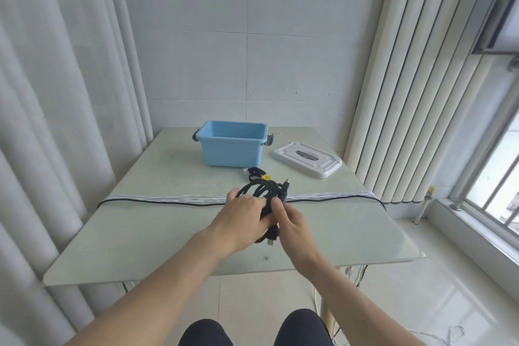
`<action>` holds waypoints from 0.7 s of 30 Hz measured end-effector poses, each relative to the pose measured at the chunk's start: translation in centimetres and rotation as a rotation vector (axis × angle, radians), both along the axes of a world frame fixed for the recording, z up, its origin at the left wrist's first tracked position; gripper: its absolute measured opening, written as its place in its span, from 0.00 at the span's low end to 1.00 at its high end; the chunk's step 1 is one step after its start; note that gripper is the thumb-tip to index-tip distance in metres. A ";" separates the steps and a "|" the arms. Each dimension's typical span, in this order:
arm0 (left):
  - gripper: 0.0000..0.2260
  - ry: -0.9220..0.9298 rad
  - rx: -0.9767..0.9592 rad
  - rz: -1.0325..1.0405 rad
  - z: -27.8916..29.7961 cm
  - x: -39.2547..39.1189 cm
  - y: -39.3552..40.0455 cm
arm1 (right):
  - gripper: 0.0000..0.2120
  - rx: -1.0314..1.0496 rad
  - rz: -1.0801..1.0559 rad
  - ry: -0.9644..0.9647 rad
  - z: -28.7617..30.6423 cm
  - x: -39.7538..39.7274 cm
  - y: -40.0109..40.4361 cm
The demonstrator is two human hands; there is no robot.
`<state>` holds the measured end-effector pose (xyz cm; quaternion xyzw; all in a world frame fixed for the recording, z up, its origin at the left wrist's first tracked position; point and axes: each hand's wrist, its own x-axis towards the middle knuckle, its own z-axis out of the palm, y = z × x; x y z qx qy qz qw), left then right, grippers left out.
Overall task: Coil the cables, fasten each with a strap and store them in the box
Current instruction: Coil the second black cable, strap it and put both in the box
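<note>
Under the left hand (pixel 243 212) the coiled black cable (pixel 259 191) looks matt and braided, with a dull plug end. Beyond the hands, the blue box (pixel 231 149) is smooth plastic with a soft sheen. To the right of it lies a glossy white plastic lid (pixel 307 160). The table (pixel 140 233) beneath is smooth, glassy and reflective.

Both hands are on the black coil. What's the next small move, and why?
Probably keep the left hand gripping the coiled black cable and send the right hand to the straps lying before the blue box: the coil looks unfastened.
</note>
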<state>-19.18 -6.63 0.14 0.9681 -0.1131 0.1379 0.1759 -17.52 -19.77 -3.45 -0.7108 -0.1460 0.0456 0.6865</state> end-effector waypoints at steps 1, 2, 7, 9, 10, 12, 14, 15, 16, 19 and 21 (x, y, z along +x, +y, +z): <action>0.14 -0.017 0.072 0.018 0.5 0.3 0.0 | 0.19 0.027 -0.002 0.027 0.1 0.4 0.4; 0.16 -0.014 0.138 0.033 1.1 0.5 0.1 | 0.19 0.052 -0.009 0.058 0.4 0.7 0.8; 0.20 0.030 0.479 0.003 4.6 3.1 1.2 | 0.16 0.037 -0.029 0.189 2.6 4.2 2.0; 0.19 -0.007 0.407 -0.008 5.7 4.3 2.2 | 0.16 -0.092 -0.011 0.130 3.2 6.0 2.1; 0.19 -0.032 0.344 0.004 5.8 4.8 2.9 | 0.17 -0.147 -0.013 0.100 3.5 6.8 2.0; 0.18 -0.067 0.256 0.050 5.8 6.2 4.9 | 0.19 -0.195 -0.046 0.092 4.5 8.5 1.7; 0.17 -0.044 0.226 0.107 5.2 8.0 7.3 | 0.18 -0.289 -0.064 0.023 5.5 10.5 1.3; 0.16 -0.007 0.223 0.141 4.6 8.5 8.3 | 0.18 -0.372 -0.068 -0.031 5.9 11.2 1.1; 0.15 0.034 0.222 0.172 4.0 9.3 9.3 | 0.18 -0.447 -0.068 -0.081 6.3 12.1 1.2; 0.10 0.110 0.215 0.251 2.5 12.1 12.0 | 0.19 -0.563 -0.064 -0.152 7.2 15.5 2.2; 0.11 0.131 0.192 0.301 2.1 14.5 13.4 | 0.21 -0.629 -0.080 -0.221 7.8 18.0 3.5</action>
